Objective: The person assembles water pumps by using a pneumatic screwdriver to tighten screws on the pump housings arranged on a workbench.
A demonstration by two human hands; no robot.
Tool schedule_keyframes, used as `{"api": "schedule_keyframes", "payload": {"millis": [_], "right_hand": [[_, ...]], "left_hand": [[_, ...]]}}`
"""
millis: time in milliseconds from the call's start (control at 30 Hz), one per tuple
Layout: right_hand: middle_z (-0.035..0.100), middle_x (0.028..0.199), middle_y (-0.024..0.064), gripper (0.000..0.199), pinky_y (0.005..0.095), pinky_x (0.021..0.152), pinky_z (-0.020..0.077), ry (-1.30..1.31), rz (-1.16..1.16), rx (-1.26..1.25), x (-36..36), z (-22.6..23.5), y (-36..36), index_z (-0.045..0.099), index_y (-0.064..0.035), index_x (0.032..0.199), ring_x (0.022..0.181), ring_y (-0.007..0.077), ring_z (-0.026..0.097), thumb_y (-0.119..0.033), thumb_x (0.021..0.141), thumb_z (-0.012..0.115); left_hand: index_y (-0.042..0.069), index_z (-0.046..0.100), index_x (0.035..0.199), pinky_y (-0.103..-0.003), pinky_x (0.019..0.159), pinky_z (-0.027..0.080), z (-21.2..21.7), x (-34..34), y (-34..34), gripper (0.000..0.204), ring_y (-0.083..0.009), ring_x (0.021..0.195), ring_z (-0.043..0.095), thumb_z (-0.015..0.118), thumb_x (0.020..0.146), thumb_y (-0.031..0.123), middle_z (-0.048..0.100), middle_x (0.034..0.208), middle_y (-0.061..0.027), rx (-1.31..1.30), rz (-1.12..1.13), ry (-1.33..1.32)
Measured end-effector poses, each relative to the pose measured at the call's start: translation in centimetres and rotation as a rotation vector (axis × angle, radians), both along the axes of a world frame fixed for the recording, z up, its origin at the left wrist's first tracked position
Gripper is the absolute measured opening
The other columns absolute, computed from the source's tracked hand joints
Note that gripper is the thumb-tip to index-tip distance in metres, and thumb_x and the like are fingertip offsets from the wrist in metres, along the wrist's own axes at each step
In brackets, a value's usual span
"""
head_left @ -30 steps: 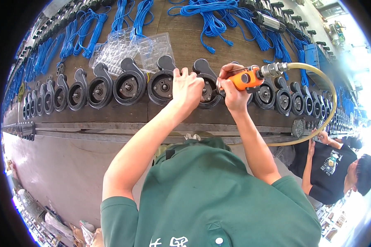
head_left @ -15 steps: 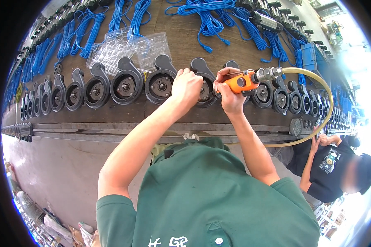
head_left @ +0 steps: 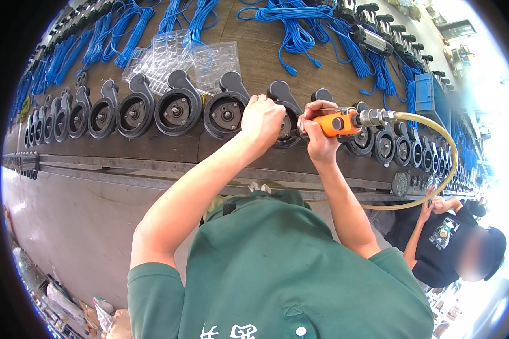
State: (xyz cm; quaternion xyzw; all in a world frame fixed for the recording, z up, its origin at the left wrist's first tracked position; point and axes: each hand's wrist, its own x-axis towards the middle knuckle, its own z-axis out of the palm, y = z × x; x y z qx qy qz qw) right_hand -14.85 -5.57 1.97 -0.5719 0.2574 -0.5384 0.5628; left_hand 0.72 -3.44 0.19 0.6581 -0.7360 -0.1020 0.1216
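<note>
A long row of black round pump housings (head_left: 177, 110) lies along the brown workbench (head_left: 254, 51). My left hand (head_left: 261, 118) rests fingers-down on one housing (head_left: 283, 99) near the middle of the row, gripping its rim. My right hand (head_left: 318, 133) is wrapped around an orange pneumatic screwdriver (head_left: 336, 122), whose tip points at that same housing. A yellowish air hose (head_left: 441, 152) runs from the tool's metal fitting and loops down to the right.
Bundles of blue cable (head_left: 300, 28) lie across the back of the bench beside clear plastic trays (head_left: 181, 56). A metal rail (head_left: 124, 172) edges the bench front. Another person in a black shirt (head_left: 444, 240) works at the lower right.
The view has shifted slightly; both hands stay on the same housing, with the orange tool pressed a little closer to it.
</note>
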Motion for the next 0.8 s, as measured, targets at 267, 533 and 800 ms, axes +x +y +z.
{"api": "schedule_keyframes", "payload": {"millis": [267,533,800], "right_hand": [[0.06,0.091,0.0071,0.029,0.0251,0.067,0.0522,-0.066,0.039,0.039,0.06,-0.06,-0.08,0.055,0.0009,0.11,0.076,0.0113,0.059,0.012,0.084,0.058],[0.061,0.09,0.007,0.029,0.0251,0.066,0.0522,-0.054,-0.001,0.008,-0.09,-0.12,0.05,0.055,0.0011,0.11,0.076,0.0119,0.06,0.011,0.083,0.059],[0.062,0.088,0.0066,0.027,0.0248,0.067,0.053,-0.042,-0.012,0.011,-0.07,-0.29,0.11,0.057,0.0018,0.108,0.075,0.0115,0.061,0.011,0.082,0.06]], "left_hand": [[0.003,0.074,0.08,-0.041,0.094,0.048,0.23,-0.19,0.28,0.03,-0.0327,0.098,0.065,0.088,0.061,0.021,0.071,0.089,-0.0165,-0.022,0.015,-0.02],[0.002,0.073,0.079,-0.041,0.093,0.048,0.08,-0.16,0.26,0.03,-0.0332,0.097,0.065,0.088,0.061,0.021,0.071,0.088,-0.0168,-0.035,0.02,0.0],[0.003,0.073,0.078,-0.042,0.092,0.049,-0.12,-0.13,0.48,0.031,-0.033,0.097,0.066,0.089,0.06,0.022,0.071,0.087,-0.0168,-0.065,0.017,0.027]]}}
